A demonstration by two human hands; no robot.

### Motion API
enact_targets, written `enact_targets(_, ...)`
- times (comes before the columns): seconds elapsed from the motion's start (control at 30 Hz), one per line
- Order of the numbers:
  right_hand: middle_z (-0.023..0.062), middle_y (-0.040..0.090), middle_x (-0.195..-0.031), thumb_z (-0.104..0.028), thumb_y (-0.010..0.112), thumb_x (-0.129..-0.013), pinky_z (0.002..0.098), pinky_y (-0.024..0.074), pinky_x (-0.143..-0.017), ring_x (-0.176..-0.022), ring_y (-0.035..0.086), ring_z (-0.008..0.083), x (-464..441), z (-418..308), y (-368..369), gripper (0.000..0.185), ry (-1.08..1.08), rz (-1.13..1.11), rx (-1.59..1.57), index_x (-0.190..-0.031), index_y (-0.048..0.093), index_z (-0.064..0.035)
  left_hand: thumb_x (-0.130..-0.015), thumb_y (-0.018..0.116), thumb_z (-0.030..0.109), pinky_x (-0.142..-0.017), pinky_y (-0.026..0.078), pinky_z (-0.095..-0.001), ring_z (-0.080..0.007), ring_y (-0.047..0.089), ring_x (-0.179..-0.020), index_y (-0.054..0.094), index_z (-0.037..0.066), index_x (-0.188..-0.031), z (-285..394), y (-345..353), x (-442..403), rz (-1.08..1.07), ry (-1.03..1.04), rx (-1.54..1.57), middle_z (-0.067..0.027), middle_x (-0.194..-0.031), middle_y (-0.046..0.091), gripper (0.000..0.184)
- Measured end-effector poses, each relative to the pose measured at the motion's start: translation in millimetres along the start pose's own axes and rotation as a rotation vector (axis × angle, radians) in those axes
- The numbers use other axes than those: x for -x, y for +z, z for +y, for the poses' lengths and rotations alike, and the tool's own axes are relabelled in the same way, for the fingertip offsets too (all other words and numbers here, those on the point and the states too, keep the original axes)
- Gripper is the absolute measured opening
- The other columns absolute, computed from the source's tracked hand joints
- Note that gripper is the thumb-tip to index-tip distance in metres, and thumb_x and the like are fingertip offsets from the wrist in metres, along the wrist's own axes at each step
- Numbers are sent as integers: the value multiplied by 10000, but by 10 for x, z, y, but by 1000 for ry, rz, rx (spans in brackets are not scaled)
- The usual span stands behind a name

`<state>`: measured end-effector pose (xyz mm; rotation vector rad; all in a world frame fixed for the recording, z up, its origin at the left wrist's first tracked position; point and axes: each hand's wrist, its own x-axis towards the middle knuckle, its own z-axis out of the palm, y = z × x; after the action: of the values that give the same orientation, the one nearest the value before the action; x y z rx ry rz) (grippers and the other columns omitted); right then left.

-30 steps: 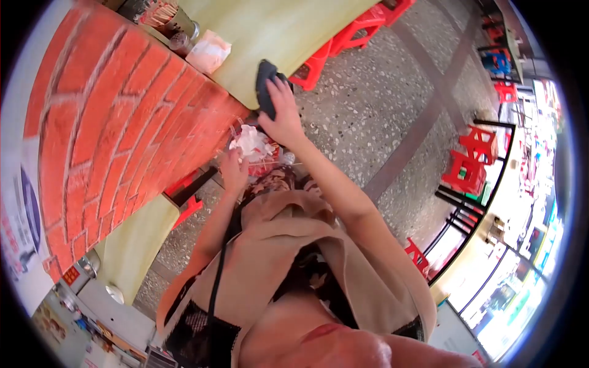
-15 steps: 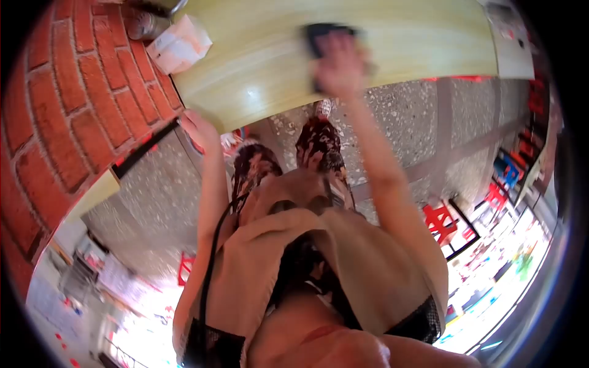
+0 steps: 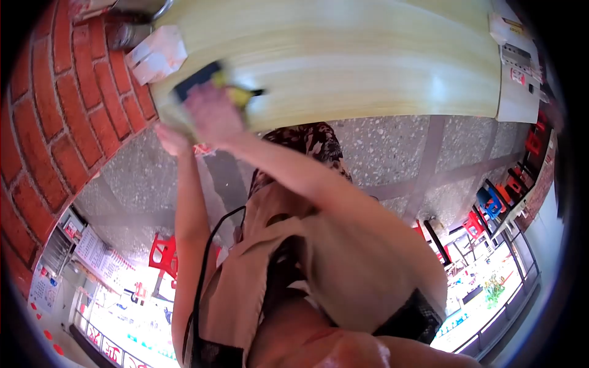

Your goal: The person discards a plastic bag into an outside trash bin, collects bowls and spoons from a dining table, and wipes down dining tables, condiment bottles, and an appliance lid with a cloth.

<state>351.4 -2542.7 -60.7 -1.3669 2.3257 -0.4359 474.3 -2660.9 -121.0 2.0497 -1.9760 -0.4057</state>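
My right hand (image 3: pixel 215 113) presses a dark cloth or pad (image 3: pixel 199 80) with a yellow part (image 3: pixel 238 95) onto the pale green tabletop (image 3: pixel 368 61), near the table's left end; the item is blurred by motion. Just left of it and lower, my left hand (image 3: pixel 173 138) is at the table's corner by the brick wall, its fingers close together; whether it holds anything is hidden. Beyond my right hand, a white and pinkish paper packet (image 3: pixel 158 54) lies on the table against the wall.
A brick wall (image 3: pixel 73 104) borders the table on the left. At the upper left stands a jar (image 3: pixel 127 35) beside a metal container. White papers (image 3: pixel 518 92) lie at the table's right end. Red stools (image 3: pixel 164 254) and a blue stool (image 3: pixel 489 202) stand on the speckled floor.
My right hand has swept the dark pad leftward across the tabletop, back towards the wall. My left hand has shifted slightly left and down in view. The whole view has turned since the earliest frame.
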Motion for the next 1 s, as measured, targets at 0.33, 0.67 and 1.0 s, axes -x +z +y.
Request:
enact_targets(0.33, 116, 500, -1320, -203, 577, -702, 567, 288, -1030, -1250, 434, 313, 1086, 3865, -1362, 524, 434, 595, 394, -1219, 569, -117, -927, 443, 350, -1066, 188, -487, -302, 272, -1306, 386, 5, -1356, 797, -210, 794, 114, 253, -27, -153, -1403, 327, 553)
enact_targets(0.67, 135, 422, -1409, -319, 585, -798, 508, 199, -1118, -1314, 356, 332, 990, 4243, -1845, 598, 721, 139, 707, -1314, 488, -33, -923, 457, 341, -1025, 252, -513, -393, 350, -1243, 360, -34, -1348, 1423, 313, 1047, 159, 578, -84, -231, -1350, 387, 576)
enact_targets(1.0, 124, 550, -1195, -276, 523, -810, 565, 279, -1037, -1167, 473, 314, -1549, 2250, -1029, 425, -383, 324, 24, -1177, 561, -65, -950, 432, 333, -1005, 313, -506, -405, 405, -1205, 408, -63, -1306, 1382, 324, 992, 179, 602, -35, -250, -1293, 449, 533)
